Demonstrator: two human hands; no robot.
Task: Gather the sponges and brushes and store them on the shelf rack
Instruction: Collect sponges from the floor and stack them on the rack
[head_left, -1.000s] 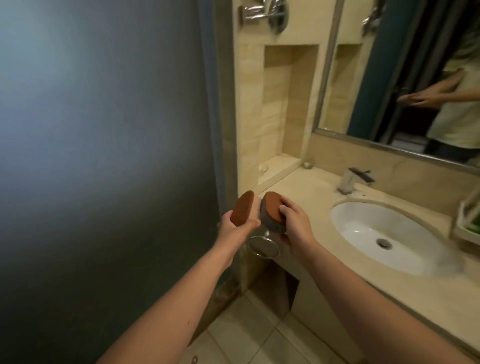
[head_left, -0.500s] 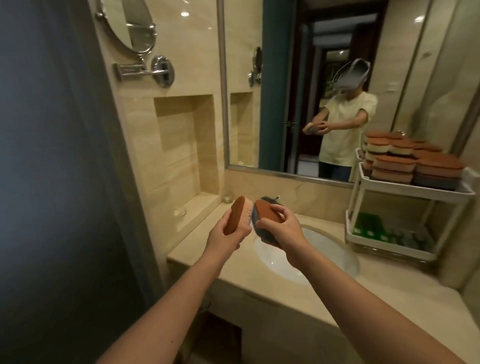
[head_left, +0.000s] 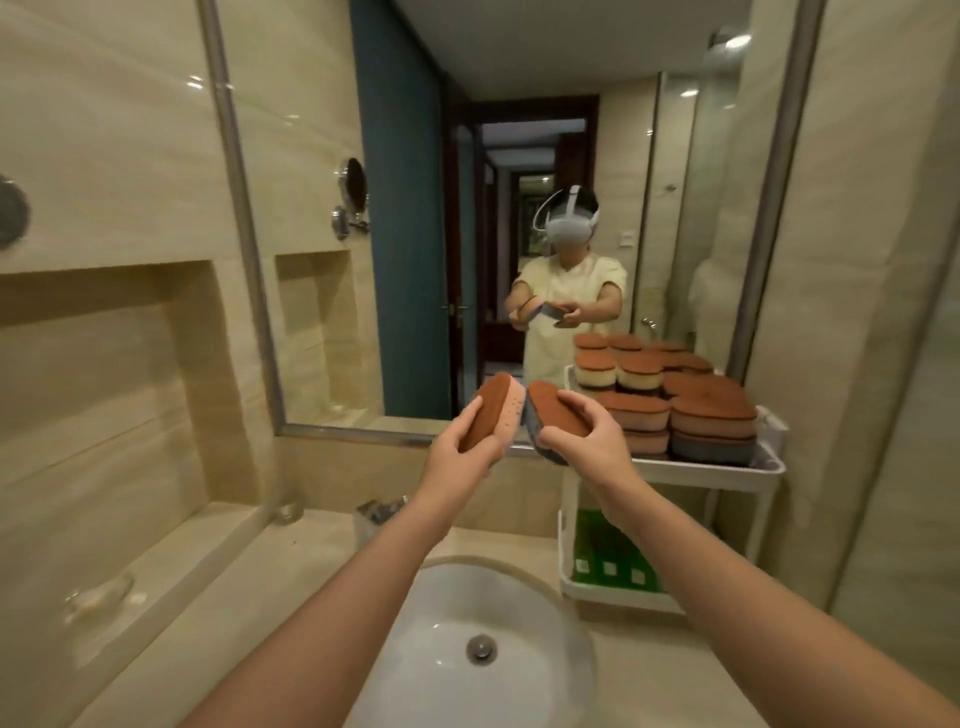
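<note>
My left hand (head_left: 460, 457) grips a sponge with a brown scrub face and a pink body (head_left: 493, 410), tilted on edge. Beside it my right hand (head_left: 587, 441) holds a second sponge with a brown face and a grey-blue body (head_left: 550, 410). The two sponges nearly touch in front of the mirror, above the sink. To the right stands a white shelf rack (head_left: 727, 470) whose top tier carries several stacked brown-topped sponges (head_left: 696, 410). Green items (head_left: 602, 556) lie on its lower tier.
A white basin (head_left: 467, 649) is set in the beige counter (head_left: 260, 587) below my arms, with a faucet (head_left: 376, 512) behind it. A large mirror (head_left: 467, 208) shows a person wearing a headset. A wall niche (head_left: 104, 395) opens at the left; a glass panel stands at the right.
My view has swung right from the dark glass door to face the mirror and sink. Both hands kept their sponges and now sit close to the rack's top tier.
</note>
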